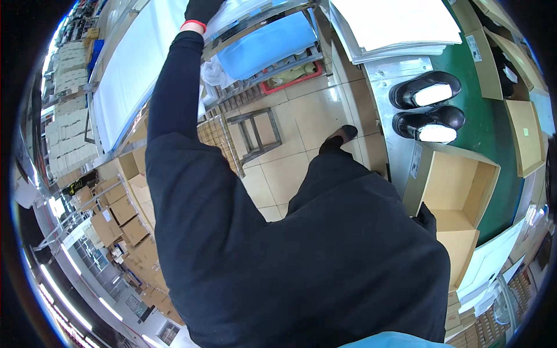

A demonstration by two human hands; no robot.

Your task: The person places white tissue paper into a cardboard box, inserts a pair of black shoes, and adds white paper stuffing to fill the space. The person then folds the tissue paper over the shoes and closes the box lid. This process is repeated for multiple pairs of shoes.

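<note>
While the black-gloved right hand point(426, 219) is resting at the near edge of an open tan cardboard box point(452, 177), its grip too hidden to tell, two glossy black shoes point(444, 115) with white inserts are sitting just beyond that hand and box. Farther off, the black-gloved left hand point(203, 8) is showing over a white sheet point(136, 75), its cut-off fingers leaving its hold unclear.

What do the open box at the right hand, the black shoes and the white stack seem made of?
Box: likely matte cardboard, by its thin, plain tan walls. Shoes: glossy leather or a synthetic, since the uppers catch highlights; which one stays open. Stack: probably matte paper, judging by its many thin layered edges.
</note>
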